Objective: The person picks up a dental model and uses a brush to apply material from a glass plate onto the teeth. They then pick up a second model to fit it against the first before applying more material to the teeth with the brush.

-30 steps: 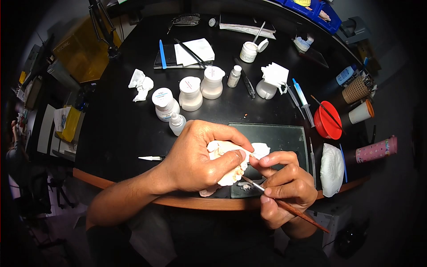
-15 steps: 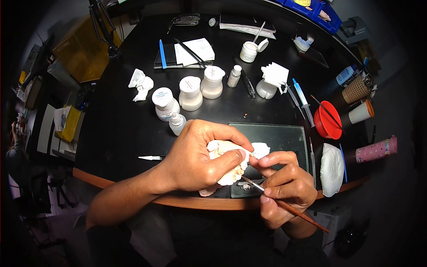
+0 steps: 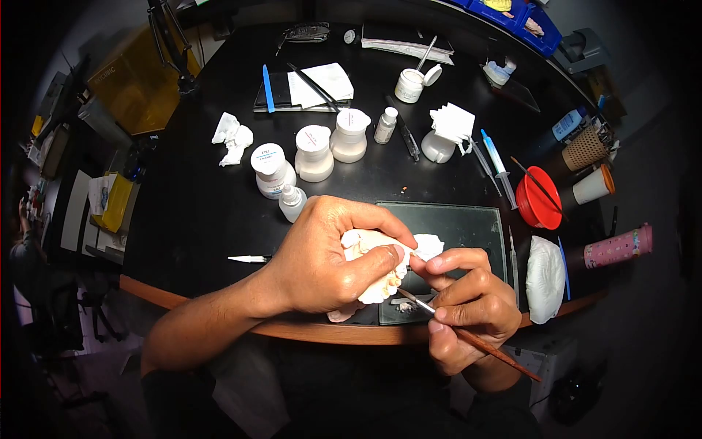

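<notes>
A cream-white dental cast with tooth shapes is gripped by my left hand, thumb across its front and fingers over its top. My right hand pinches a brush with a brown handle and metal ferrule; its tip lies close to the lower right edge of the cast. The right index fingertip is at the cast's right side, near my left fingers. Beneath and behind the hands lies a glass slab with small whitish bits on it. A white piece shows behind the fingertips.
Beyond my left hand stand white-lidded jars and a dropper bottle. On the right are a red bowl, a syringe, a white pouch-like item and a pink tumbler. The table's wooden edge runs below my wrists.
</notes>
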